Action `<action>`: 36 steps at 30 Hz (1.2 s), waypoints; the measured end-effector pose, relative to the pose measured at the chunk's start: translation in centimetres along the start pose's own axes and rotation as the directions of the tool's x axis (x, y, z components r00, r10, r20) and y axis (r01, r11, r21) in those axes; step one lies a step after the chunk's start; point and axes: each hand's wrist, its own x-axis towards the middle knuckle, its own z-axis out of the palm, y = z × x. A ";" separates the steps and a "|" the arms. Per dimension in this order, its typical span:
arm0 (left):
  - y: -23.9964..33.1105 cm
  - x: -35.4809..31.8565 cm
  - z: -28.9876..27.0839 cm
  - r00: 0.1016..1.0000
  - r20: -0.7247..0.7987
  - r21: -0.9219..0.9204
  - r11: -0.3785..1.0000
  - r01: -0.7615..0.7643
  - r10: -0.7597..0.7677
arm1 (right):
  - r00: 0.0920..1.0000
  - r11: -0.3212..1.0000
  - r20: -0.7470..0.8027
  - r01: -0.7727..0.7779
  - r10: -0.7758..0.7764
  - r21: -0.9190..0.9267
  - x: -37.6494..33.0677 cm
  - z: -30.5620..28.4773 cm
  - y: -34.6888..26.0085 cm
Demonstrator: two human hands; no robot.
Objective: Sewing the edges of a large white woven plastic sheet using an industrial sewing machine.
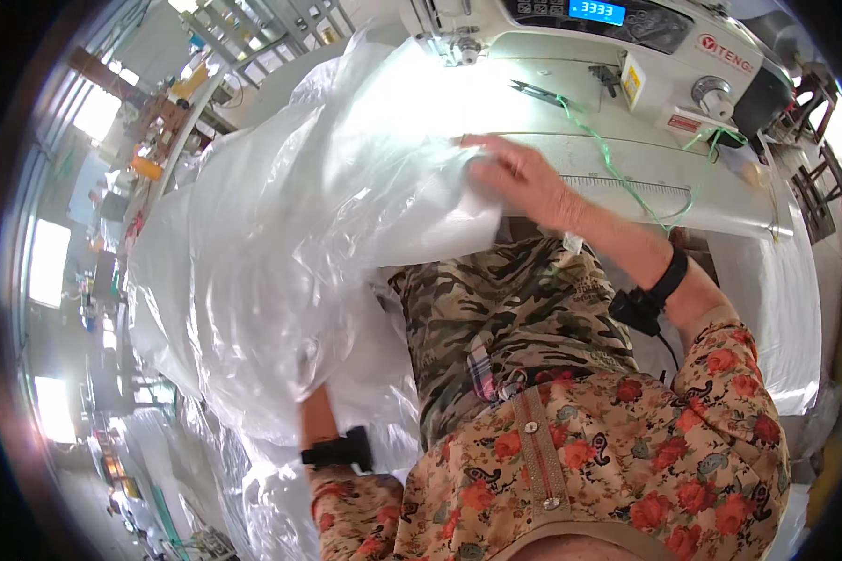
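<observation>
While translucent plastic sheeting (253, 234) lies leftward, right hand (524, 182) curls at its right edge; left hand hidden by it; both grips unclear.

Glossy, translucent white plastic sheeting (253, 243) is heaped in loose, crumpled folds across the left of the sewing-machine table (739, 210) and draped below its front edge; its right part is smoother.

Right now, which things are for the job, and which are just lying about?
Seem part of the job:
Shiny plastic sheeting, at the right hand
White sewing machine beside it

Seem just lying about, untouched:
Dark snips on the tabletop
Loose green thread trailing across it
</observation>
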 end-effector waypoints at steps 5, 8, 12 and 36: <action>-2.8 6.9 -9.7 0.985 0.162 0.381 0.918 -0.110 0.051 | 0.979 0.926 -0.066 0.204 -0.193 0.317 -2.3 6.5 2.5; -2.9 8.4 -12.1 0.934 0.355 0.533 0.813 -0.234 0.036 | 0.999 0.971 -0.036 -0.012 0.021 0.238 -3.3 8.0 3.2; 2.5 3.1 -4.7 0.911 0.411 0.841 0.402 -0.361 -0.041 | 0.991 0.948 0.001 -0.130 0.136 0.292 -4.5 8.3 6.0; 7.1 14.7 2.5 0.873 -0.058 0.076 0.874 -0.479 0.484 | 0.909 0.741 0.406 0.333 -0.088 -0.584 -3.8 -0.4 -2.8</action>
